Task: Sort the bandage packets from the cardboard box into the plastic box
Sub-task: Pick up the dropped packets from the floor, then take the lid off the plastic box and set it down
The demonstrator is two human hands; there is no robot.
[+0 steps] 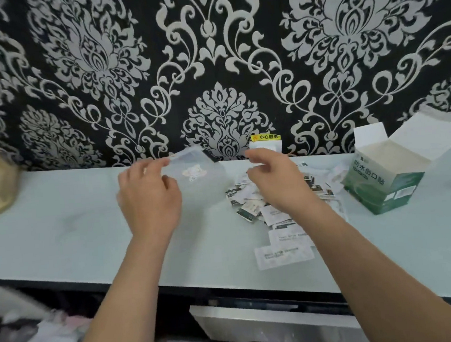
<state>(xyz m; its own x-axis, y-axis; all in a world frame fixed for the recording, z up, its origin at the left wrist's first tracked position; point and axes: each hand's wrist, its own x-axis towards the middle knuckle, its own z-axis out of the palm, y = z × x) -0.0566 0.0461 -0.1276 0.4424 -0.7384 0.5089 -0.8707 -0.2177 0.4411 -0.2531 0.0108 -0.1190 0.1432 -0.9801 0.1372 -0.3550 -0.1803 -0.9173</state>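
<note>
Left grip (pixel 150 202), right grip (pixel 277 185): both bare. Left forearm (pixel 125 288), right forearm (pixel 363 262): uncovered down to bottom frame edge.

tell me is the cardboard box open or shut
Open. The cardboard box has its top flaps lifted, and its white inside shows.

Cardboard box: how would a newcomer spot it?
Look along the pale countertop below the black-and-silver wallpaper, to its right end. There stands the cardboard box, beside the heap of bandage packets; it alone is green and white, with top flaps open.
</note>
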